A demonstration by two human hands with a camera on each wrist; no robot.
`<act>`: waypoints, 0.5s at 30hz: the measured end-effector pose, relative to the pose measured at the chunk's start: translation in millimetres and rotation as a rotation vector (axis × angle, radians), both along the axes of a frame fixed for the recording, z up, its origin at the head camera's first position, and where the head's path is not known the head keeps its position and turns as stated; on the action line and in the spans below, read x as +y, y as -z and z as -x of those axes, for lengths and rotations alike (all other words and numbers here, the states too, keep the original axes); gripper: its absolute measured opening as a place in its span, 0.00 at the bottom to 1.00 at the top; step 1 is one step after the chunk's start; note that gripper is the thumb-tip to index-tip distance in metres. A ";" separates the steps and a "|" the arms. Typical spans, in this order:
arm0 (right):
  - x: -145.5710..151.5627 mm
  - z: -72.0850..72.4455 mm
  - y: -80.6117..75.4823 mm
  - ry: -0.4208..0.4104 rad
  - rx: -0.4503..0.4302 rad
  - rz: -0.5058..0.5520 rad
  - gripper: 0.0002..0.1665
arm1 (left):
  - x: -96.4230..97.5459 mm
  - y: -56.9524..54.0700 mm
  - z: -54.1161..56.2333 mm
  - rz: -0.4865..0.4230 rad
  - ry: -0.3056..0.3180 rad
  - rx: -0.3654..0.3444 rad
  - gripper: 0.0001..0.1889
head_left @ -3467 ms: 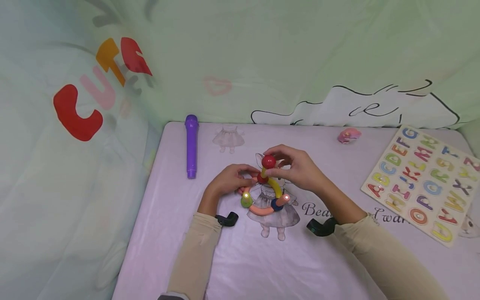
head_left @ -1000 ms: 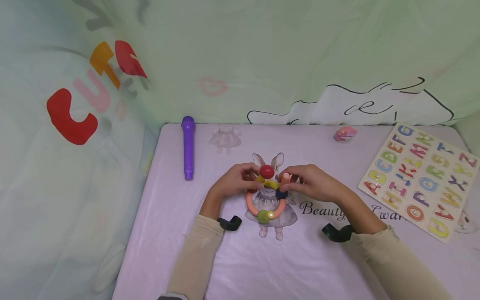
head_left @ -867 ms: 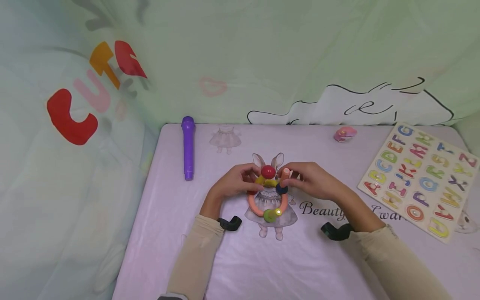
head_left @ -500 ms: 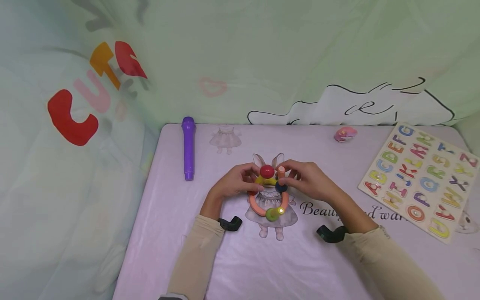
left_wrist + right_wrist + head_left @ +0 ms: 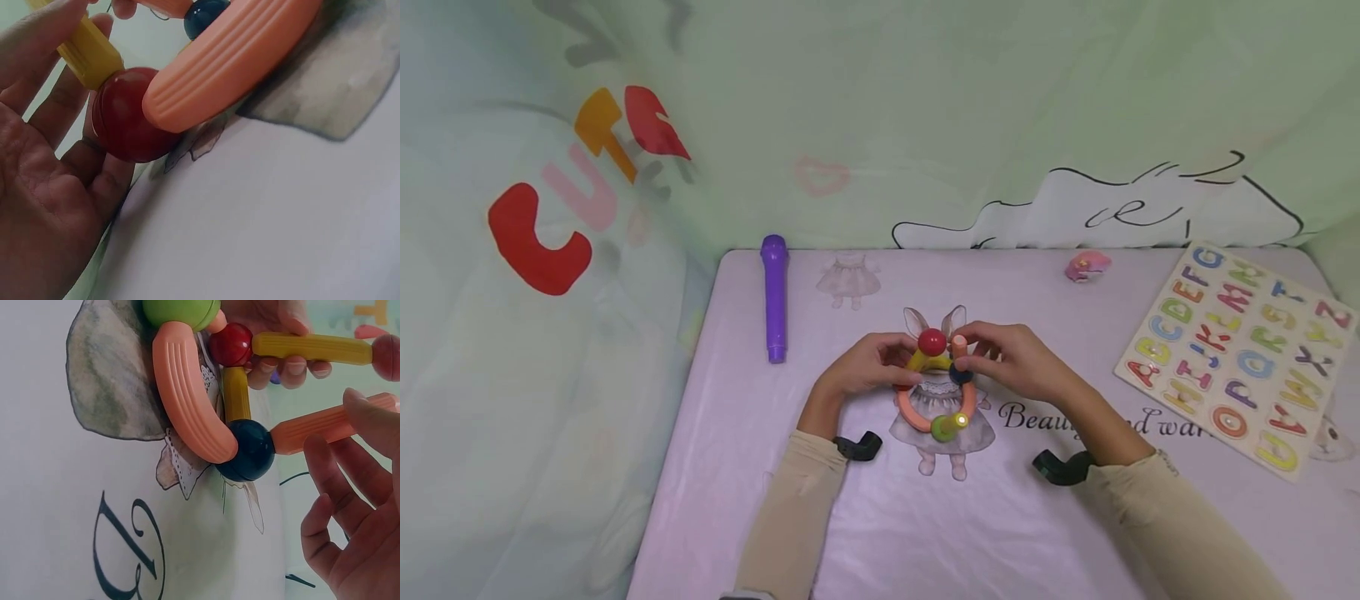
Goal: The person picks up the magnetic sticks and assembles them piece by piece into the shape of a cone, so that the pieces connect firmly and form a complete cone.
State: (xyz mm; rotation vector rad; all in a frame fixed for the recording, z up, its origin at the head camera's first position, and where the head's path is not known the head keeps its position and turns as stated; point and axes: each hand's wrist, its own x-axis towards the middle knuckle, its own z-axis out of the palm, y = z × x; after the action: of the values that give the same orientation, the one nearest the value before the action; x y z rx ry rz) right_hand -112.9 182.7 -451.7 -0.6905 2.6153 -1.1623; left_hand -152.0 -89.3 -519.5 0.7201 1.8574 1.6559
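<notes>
A ring of curved orange rods [image 5: 915, 414] and a curved yellow rod [image 5: 236, 394], joined by balls, lies mid-table. Its joints are a green ball [image 5: 942, 428], a blue ball [image 5: 247, 450] and a red ball [image 5: 128, 115]. From the red joint rises a straight yellow rod [image 5: 312, 348] topped by another red ball [image 5: 932, 342]; my left hand [image 5: 865, 364] pinches this rod. My right hand [image 5: 1011, 354] pinches the straight orange rod [image 5: 319, 428] standing on the blue ball, thumb and fingertips around it. A short yellow rod [image 5: 957, 422] rises from the green ball, untouched.
A purple toy microphone [image 5: 776, 300] lies at the back left. Toward the back right sits a small pink object [image 5: 1087, 267], and a wooden alphabet board [image 5: 1240, 358] lies at the right. Fabric walls [image 5: 865, 108] stand behind and to the left.
The ring has turned, bringing the green ball from the left to the front. My right hand has gone from the red-topped rod to the orange one; my left now holds the red-topped rod.
</notes>
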 end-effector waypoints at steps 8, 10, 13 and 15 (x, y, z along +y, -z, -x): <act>0.7 -0.9 2.5 -0.006 0.000 0.025 0.22 | -1.6 1.9 0.9 -0.001 0.017 -0.024 0.20; -0.2 -0.9 4.7 -0.014 0.004 0.029 0.22 | -2.3 2.9 1.2 0.010 0.013 -0.022 0.19; -2.7 -1.1 6.8 -0.021 -0.002 0.026 0.23 | -3.3 3.9 1.4 0.027 0.008 -0.021 0.18; -4.4 -1.5 7.5 -0.022 -0.006 0.023 0.23 | -3.4 4.3 1.4 0.033 0.009 -0.020 0.17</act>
State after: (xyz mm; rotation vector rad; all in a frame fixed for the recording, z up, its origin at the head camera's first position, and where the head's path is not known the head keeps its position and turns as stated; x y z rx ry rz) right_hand -111.4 178.3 -459.3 -0.7176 2.5865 -1.1886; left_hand -153.4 -92.7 -523.8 0.6945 1.8605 1.6178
